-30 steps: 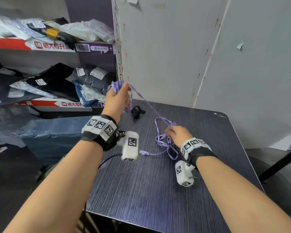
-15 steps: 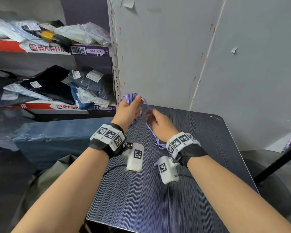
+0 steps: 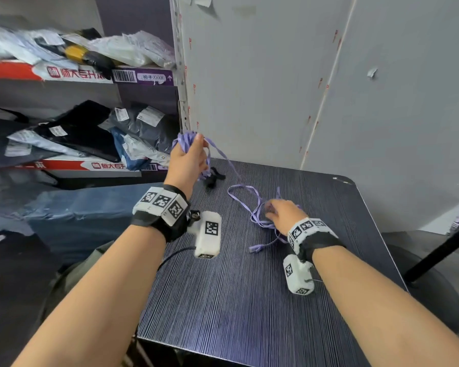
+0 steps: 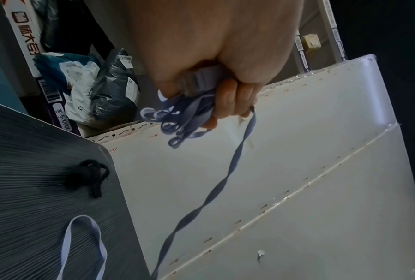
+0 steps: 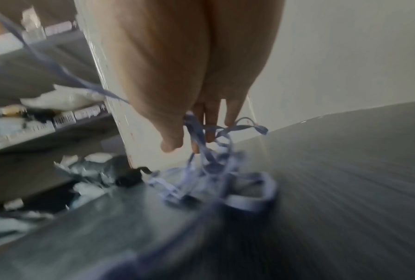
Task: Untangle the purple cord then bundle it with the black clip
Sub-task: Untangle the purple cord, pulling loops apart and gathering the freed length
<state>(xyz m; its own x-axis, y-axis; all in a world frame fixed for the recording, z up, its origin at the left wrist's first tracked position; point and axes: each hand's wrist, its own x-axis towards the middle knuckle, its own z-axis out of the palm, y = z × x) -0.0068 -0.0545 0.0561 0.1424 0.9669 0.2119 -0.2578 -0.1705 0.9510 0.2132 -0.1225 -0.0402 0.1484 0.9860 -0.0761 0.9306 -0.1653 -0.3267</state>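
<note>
My left hand (image 3: 194,152) is raised over the table's far left corner and grips a bunch of purple cord (image 3: 186,140) loops; the left wrist view shows the fingers (image 4: 228,94) curled round them. From the fist, one twisted strand (image 4: 216,191) slopes down to a loose tangle (image 3: 260,215) on the table. My right hand (image 3: 273,210) is low over that tangle, a strand running between thumb and fingers (image 5: 211,121); this view is blurred. The black clip (image 3: 214,178) lies on the table just beyond my left hand. One cord end (image 3: 255,249) lies near my right wrist.
The dark striped table (image 3: 249,300) stands against a grey panel wall (image 3: 276,88). Shelves with bagged parcels (image 3: 77,128) are at the left, past the table edge. A black stand leg (image 3: 435,258) slants at the right.
Half a second ago my right hand was up beside the left hand at the bundle. It has dropped back down and right to the tangle on the table. The left hand keeps its grip.
</note>
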